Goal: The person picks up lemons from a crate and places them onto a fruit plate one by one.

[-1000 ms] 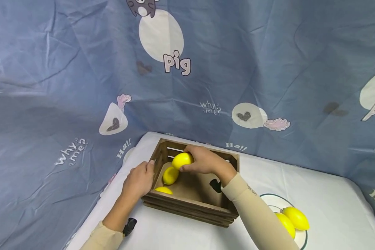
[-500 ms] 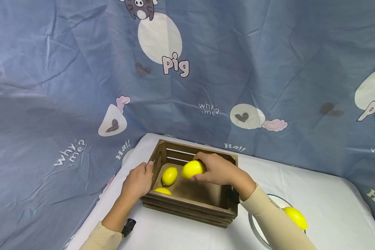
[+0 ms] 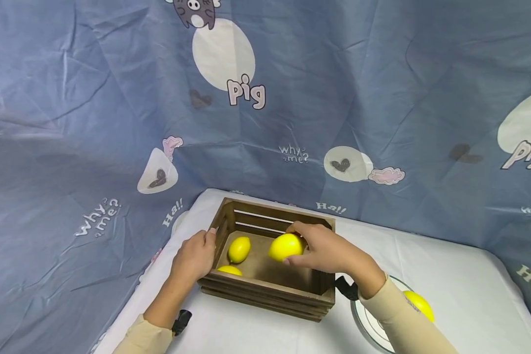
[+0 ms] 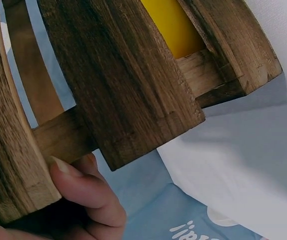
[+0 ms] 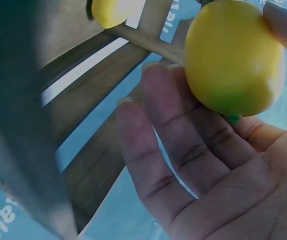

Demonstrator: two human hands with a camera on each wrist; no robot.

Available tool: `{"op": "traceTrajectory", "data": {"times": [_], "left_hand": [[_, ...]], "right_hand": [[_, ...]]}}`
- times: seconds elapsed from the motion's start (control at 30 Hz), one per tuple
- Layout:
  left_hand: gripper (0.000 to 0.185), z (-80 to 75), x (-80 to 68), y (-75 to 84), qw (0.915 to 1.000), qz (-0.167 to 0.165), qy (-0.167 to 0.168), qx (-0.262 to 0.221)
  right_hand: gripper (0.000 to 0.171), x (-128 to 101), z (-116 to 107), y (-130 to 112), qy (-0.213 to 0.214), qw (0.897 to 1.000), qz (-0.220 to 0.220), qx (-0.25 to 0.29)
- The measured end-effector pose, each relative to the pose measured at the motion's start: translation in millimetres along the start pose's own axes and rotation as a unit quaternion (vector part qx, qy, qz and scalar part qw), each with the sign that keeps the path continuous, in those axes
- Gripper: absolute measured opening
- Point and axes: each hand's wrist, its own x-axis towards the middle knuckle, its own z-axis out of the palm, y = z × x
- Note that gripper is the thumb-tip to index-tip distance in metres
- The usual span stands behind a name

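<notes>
A slatted wooden crate (image 3: 265, 290) stands on the white cloth, its left end gripped by my left hand (image 3: 193, 256). Up close in the left wrist view, the thumb and fingers (image 4: 91, 192) curl round an end slat (image 4: 18, 165). Over the crate's right half, my right hand (image 3: 329, 250) pinches a yellow lemon (image 3: 285, 247) between thumb and fingers. The right wrist view shows the green tip of this held lemon (image 5: 233, 60), with several fingers extended below it. Inside the crate, one lemon (image 3: 239, 249) lies at the left and another (image 3: 230, 270) is partly hidden by the front wall.
Right of the crate is a white plate (image 3: 368, 322) with a dark rim, partly covered by the right sleeve (image 3: 409, 319). A lemon (image 3: 418, 304) shows on it beyond the sleeve. A blue printed cloth (image 3: 256, 128) hangs behind the table.
My right hand has carried its lemon rightward and slightly nearer, away from the lemon at the crate's left. The sleeve now hides one plate lemon. The left hand keeps its grip.
</notes>
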Motion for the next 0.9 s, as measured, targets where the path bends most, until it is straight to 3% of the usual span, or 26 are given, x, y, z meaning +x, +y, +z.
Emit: {"op": "traceTrajectory", "data": {"times": [0.47,0.9], "left_hand": [[0.051,-0.7,-0.2,1.0,1.0,0.003,0.003,-0.002],[0.056,-2.2,-1.4,-0.7,0.9997,0.01,-0.017,-0.015]], "right_hand": [[0.043,-37,-1,5,0.01,0.999,0.025,0.022],[0.049,-88,1,17,0.11,0.991,0.04,0.064]]}}
